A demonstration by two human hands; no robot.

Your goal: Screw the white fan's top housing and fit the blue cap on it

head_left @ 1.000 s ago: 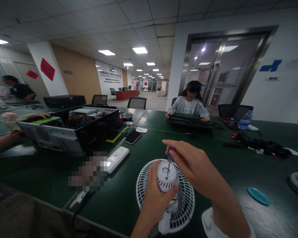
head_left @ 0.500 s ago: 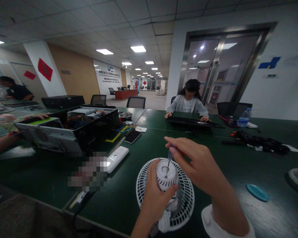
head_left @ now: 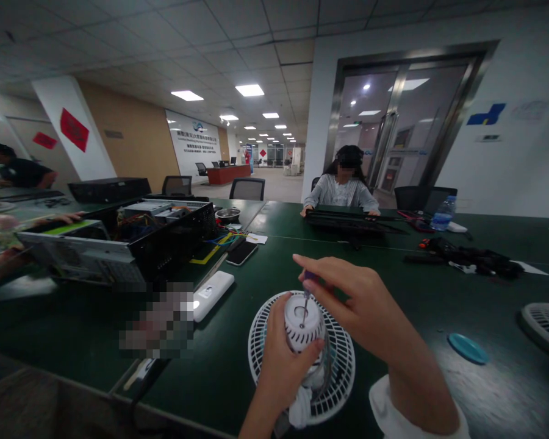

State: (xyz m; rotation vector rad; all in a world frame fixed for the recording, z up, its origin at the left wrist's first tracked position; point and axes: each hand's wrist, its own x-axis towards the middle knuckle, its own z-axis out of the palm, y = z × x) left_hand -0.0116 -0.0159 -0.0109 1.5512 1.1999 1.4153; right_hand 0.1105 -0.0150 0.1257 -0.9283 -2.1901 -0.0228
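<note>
White plastic fan housing (head_left: 304, 323) stands upright in the person's left hand (head_left: 289, 360), and this hand closes around its side. The right hand (head_left: 361, 305) is narrow: it pinches a small screwdriver (head_left: 307, 286) with a purple handle, and the thin shaft reaches down into a hole on top of the housing. Under the hands, a round white fan guard (head_left: 346, 366) lies on the dark green counter (head_left: 238, 360), and a white cloth (head_left: 299, 408) hangs below the housing. To the left are a white plastic box (head_left: 213, 296), a black phone (head_left: 241, 253) and an open computer case (head_left: 119, 244), with a co-worker's hand (head_left: 66, 217) resting on the far side of it. To the right lie a teal disc (head_left: 467, 349) and a second fan guard (head_left: 546, 326).
</note>
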